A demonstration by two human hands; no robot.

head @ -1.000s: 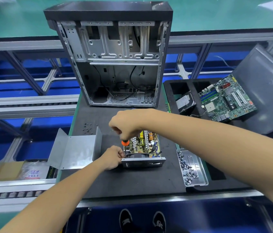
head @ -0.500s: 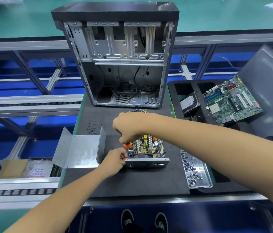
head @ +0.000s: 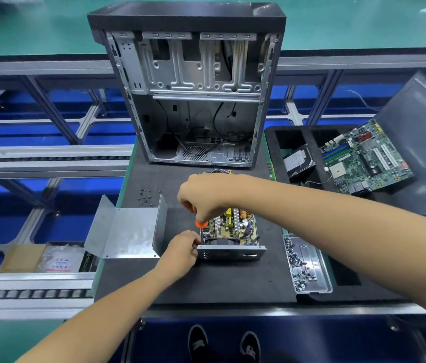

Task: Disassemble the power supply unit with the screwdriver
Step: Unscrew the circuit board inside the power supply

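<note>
**Inspector A:** Nearest to us, we note two black shoes (head: 223, 344) below the bench edge. What do we record on the black mat (head: 206, 281)?

**Inspector B:** We record the power supply unit (head: 230, 237) lying near the front of the mat with its cover off and its circuit board and fan exposed. The left hand (head: 181, 248) rests against the unit's front left corner, fingers curled and pinching at that corner. We cannot tell what, if anything, sits between the fingertips.

**Inspector A:** And the right hand (head: 204, 196)?

**Inspector B:** It is closed in a fist around the screwdriver (head: 201, 223), of which only the orange handle shows below the fist, held upright over the unit's left side. The tip is hidden.

**Inspector A:** Beside the unit?

**Inspector B:** To its left we see the removed metal cover (head: 128, 231), bent sheet lying open. To its right, a metal tray (head: 316, 273) holds many screws. Beyond the cover, loose screws (head: 145, 197) lie scattered on the mat.

**Inspector A:** Farther back?

**Inspector B:** We note the open computer case (head: 193, 87) standing upright at the far end of the mat, drive bays bare. To the right, a black foam tray (head: 308, 132) holds a hard drive (head: 298, 161) and a green motherboard (head: 363, 158), the board tilted against a grey panel (head: 424, 142).
</note>
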